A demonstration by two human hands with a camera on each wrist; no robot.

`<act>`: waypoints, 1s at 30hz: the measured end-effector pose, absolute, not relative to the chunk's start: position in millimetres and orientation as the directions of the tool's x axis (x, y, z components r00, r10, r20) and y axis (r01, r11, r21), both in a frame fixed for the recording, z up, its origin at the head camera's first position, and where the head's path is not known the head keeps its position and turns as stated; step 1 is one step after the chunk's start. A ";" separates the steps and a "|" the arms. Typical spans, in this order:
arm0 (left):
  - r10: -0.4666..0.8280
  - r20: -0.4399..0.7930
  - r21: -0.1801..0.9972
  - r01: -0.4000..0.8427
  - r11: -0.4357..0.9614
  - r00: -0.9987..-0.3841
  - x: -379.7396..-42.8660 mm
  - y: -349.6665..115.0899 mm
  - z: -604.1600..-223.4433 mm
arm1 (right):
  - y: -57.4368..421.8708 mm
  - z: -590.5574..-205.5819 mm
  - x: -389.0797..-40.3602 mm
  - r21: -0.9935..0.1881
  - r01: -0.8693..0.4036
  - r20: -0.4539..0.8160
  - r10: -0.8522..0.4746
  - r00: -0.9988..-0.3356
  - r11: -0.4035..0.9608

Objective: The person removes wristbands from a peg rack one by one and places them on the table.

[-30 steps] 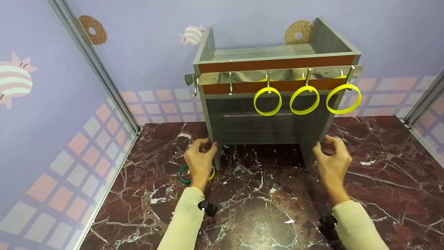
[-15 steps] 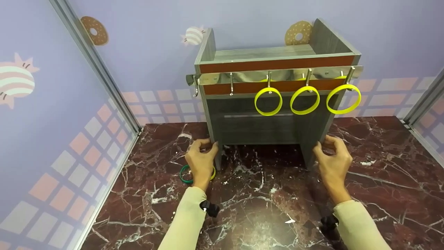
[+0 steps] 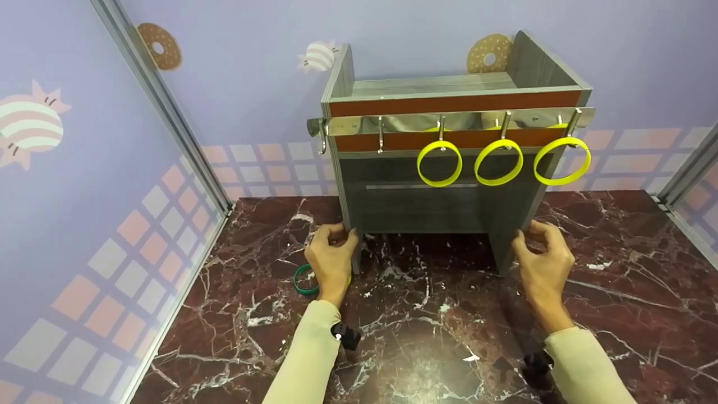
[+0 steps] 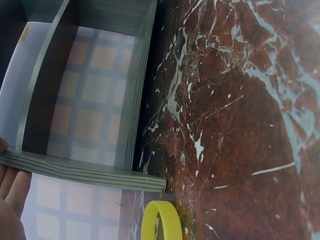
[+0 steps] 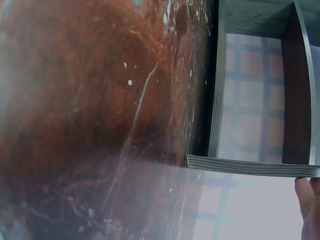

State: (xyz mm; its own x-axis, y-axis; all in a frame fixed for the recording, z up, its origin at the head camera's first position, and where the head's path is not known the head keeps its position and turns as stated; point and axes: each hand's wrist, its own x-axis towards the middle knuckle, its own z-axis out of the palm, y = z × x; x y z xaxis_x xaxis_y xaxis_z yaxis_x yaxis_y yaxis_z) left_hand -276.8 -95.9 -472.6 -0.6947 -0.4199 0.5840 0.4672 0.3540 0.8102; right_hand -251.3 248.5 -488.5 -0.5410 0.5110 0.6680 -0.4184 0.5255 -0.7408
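A grey wooden shelf unit [image 3: 420, 210] stands on the marbled table, a metal hook rail [image 3: 359, 125] across its upper front. Three yellow rings [image 3: 440, 164] hang from the rail's hooks on the right; two hooks on the left carry nothing. My left hand [image 3: 331, 258] pinches the unit's left side panel low down, thumb in front and fingers outside. The right hand [image 3: 544, 266] pinches the right side panel in the same way. Beside the left wrist lies a green ring [image 3: 304, 280], and a yellow ring [image 4: 162, 220] shows below the panel in the left wrist view, mostly hidden in the head view.
Dark red marbled tabletop [image 3: 426, 348] spreads before the unit. A patterned back wall [image 3: 252, 101] rises behind it, and another wall [image 3: 73, 196] with a metal corner post closes the left side. A black wrist camera [image 3: 346, 335] sits on the left sleeve.
The whole head view has shifted slightly, moving everything a little to the right. Both hands keep their hold on the side panels, and the hanging rings stay on their hooks.
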 end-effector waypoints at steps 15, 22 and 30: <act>-0.435 0.606 0.792 0.451 0.412 -0.666 -277.7 -95.1 -473.2 | 261.7 -464.5 -234.4 -0.801 -0.352 0.566 0.421 -0.708 0.485; -0.433 0.612 0.788 0.457 0.413 -0.662 -280.9 -90.6 -474.5 | 270.9 -437.7 -234.2 -0.887 -0.457 0.430 0.482 -0.763 0.067; -0.440 0.618 0.781 0.441 0.443 -0.652 -279.7 -94.0 -474.0 | 272.5 -408.0 -233.7 -0.764 -0.593 0.436 0.473 -0.765 -0.254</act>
State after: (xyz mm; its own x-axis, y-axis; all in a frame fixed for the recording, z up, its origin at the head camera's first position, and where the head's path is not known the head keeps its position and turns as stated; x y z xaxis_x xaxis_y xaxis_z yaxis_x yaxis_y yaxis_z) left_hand -279.7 -94.0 -474.0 -0.6516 -0.4405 0.6175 0.4408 0.4426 0.7809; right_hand -233.7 272.5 -408.0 -0.7654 0.4731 0.4363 -0.5928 -0.2544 -0.7641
